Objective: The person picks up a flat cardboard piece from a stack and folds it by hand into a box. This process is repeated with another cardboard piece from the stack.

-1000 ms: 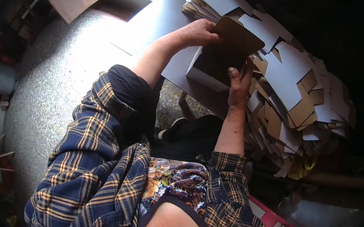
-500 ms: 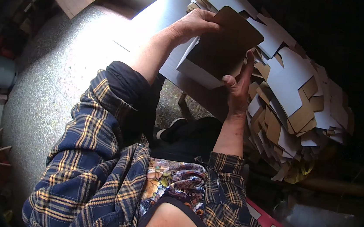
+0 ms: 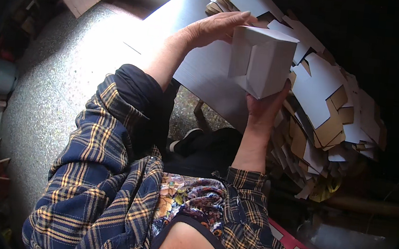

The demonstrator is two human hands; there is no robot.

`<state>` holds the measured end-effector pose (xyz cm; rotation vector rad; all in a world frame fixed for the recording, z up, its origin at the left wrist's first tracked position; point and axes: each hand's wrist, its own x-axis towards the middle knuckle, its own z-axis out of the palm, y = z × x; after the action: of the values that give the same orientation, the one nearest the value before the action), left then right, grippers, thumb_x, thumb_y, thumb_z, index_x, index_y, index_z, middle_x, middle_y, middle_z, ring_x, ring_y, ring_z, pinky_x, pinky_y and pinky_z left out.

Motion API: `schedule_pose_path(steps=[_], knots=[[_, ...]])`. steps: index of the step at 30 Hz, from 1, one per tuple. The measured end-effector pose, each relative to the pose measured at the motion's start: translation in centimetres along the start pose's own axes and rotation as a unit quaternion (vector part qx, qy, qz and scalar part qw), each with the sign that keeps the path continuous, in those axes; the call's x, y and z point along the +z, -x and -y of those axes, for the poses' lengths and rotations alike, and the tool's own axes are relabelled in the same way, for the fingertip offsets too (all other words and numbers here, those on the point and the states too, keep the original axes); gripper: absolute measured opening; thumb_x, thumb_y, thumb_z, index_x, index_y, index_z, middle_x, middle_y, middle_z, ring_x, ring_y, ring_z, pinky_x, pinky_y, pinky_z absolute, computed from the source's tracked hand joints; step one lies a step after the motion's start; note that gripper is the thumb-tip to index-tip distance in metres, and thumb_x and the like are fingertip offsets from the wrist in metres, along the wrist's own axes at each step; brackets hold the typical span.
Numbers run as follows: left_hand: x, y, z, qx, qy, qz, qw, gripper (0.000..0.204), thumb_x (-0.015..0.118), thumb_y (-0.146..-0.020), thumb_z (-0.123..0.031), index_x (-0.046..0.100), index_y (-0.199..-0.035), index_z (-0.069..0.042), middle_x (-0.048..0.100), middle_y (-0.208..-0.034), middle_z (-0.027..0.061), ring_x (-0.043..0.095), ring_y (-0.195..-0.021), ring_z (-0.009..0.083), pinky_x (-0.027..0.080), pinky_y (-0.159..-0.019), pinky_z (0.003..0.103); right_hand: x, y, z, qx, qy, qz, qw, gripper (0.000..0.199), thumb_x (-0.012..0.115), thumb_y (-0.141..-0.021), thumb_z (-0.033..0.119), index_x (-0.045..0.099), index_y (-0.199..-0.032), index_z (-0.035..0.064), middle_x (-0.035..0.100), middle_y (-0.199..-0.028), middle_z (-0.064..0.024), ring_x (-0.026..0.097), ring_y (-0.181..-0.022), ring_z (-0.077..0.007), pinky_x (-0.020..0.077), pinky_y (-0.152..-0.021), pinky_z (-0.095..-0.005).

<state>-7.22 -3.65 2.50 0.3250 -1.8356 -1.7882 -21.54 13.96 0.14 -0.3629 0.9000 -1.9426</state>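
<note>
White box (image 3: 272, 64) is up in the air in front of the person, over the near edge of the metal bench (image 3: 199, 71), upright with a slight tilt; a folded panel stands in a recess on its facing side. Right hand (image 3: 263, 106) holds it from below, fingers grasping the bottom corner and lower right side. Left hand (image 3: 216, 26) is at the upper left corner, fingers stretched out and not clenched; some pass behind the box, so contact there cannot be told. Heap of flat cardboard pieces (image 3: 318, 88) lies just right of the box, uneven and hanging past the bench edge near the right forearm (image 3: 253, 149). Likely faults: with the right hand apparently bearing the load alone, a loosened grip could let the box tip and fall to the speckled floor (image 3: 52, 110). Squeezing hard at that corner could dent the card. The folded panel could spring out if not well seated; seating cannot be checked from this view. A rightward swing of forearm or box could catch the heap and slide pieces off.
</note>
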Motion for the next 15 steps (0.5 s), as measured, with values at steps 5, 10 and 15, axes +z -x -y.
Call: schedule_pose_path(steps=[5, 10, 15], knots=[[1.4, 0.6, -1.1, 0.013, -0.007, 0.041, 0.999, 0.086, 0.057, -0.077, -0.071, 0.042, -0.140, -0.013, 0.055, -0.128, 0.0148, 0.052, -0.121, 0.0271, 0.041, -0.104, 0.045, 1.1, 0.3, 0.1, 0.021, -0.046, 0.005, 0.999, 0.055, 0.037, -0.093, 0.055, 0.048, -0.131, 0.0170, 0.051, -0.127, -0.0050, 0.050, -0.119, -0.0235, 0.0434, -0.094, -0.0487], [1.3, 0.3, -0.8, -0.017, 0.000, 0.044, 0.999, 0.097, 0.078, -0.067, -0.056, 0.036, -0.143, -0.012, 0.053, -0.131, 0.0153, 0.049, -0.125, 0.0261, 0.037, -0.108, 0.043, 2.2, 0.4, 0.3, 0.040, -0.040, -0.003, 0.998, 0.056, 0.039, -0.092, 0.056, 0.046, -0.132, 0.0177, 0.050, -0.128, -0.0049, 0.050, -0.119, -0.0230, 0.0440, -0.094, -0.0493], [1.5, -0.2, 0.1, 0.024, -0.023, 0.034, 0.999, 0.107, 0.084, -0.063, -0.047, 0.028, -0.146, -0.008, 0.050, -0.132, 0.0189, 0.046, -0.127, 0.0277, 0.031, -0.111, 0.040, 2.2, 0.4, -0.3, 0.026, -0.047, 0.001, 0.999, 0.052, 0.041, -0.093, 0.052, 0.048, -0.130, 0.0161, 0.051, -0.126, -0.0053, 0.052, -0.118, -0.0216, 0.0467, -0.093, -0.0435]])
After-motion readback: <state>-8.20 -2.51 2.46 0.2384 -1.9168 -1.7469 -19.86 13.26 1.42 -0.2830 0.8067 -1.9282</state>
